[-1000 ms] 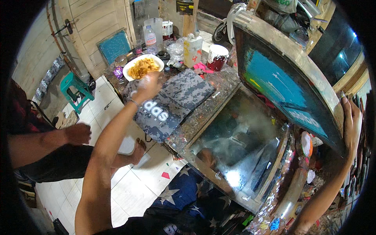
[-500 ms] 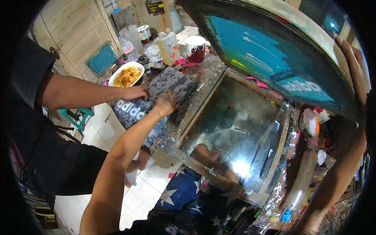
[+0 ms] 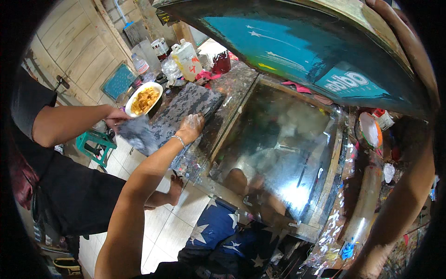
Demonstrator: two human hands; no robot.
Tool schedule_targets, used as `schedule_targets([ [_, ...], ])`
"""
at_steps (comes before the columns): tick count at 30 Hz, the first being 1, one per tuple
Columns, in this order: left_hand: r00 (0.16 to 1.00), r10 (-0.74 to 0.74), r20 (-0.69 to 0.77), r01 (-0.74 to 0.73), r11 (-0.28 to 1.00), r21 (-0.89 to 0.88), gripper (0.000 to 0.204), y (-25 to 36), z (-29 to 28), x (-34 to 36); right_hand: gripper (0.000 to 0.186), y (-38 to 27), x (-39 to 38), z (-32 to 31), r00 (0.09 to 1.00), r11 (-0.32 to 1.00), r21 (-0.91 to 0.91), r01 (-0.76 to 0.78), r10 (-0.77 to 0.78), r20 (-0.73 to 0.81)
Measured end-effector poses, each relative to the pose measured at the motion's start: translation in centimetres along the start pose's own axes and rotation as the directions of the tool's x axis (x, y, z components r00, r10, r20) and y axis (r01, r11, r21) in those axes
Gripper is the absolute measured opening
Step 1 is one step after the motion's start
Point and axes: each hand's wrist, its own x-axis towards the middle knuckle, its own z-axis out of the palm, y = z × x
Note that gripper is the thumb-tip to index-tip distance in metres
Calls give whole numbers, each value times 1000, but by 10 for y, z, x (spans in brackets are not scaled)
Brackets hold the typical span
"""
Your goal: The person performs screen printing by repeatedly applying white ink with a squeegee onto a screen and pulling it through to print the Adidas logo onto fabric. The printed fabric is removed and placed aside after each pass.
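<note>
My left hand (image 3: 191, 128), with whitish smears on it, rests with its fingers spread on a stack of grey camouflage fabric pieces (image 3: 179, 109). At the upper right my right hand (image 3: 392, 14) grips the raised edge of a screen-printing frame (image 3: 297, 51), partly cut off by the view's rim. Its blue-green mesh shows stars and white lettering. Below the tilted frame lies a glass-topped printing bed (image 3: 278, 139) with a wooden border. At left a co-worker's hand (image 3: 116, 116) holds a blurred grey fabric piece (image 3: 139, 134) lifted at its corner beside the stack.
Behind the stack stand a white bowl of food (image 3: 145, 99), a plastic jug (image 3: 186, 60), a water bottle (image 3: 140, 64) and a dark red paint tub (image 3: 220, 62). A tube-like roll (image 3: 364, 204) and a round orange-rimmed container (image 3: 370, 129) lie at right. A green stool (image 3: 96, 144) stands left.
The co-worker's hand has pulled the printed top fabric piece left, off the stack. My left hand stays on the stack. The raised frame appears further left and higher in view as the view shifted.
</note>
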Motion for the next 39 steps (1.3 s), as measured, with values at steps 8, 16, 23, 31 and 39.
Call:
schedule_targets([
  [8,954,-256,155,284,938,-197,41,2,-7,-4,50,-6,-3,-5,1000,1000,28,-4,4,6],
  [16,996,-80,34,79,997,24,40,12,13,-11,55,-23,-17,2,1000,1000,-3,-14,14,-20],
  [23,980,-182,79,193,969,-155,26,4,6,-3,60,-37,-21,-4,1000,987,-160,-11,9,-14],
  [31,983,-153,102,170,966,-193,20,4,3,-4,61,-38,-27,-3,999,988,-150,38,-43,-29],
  [39,992,112,49,-102,980,-170,12,52,-72,-13,64,-34,-21,-2,1000,984,-178,-5,2,-19],
])
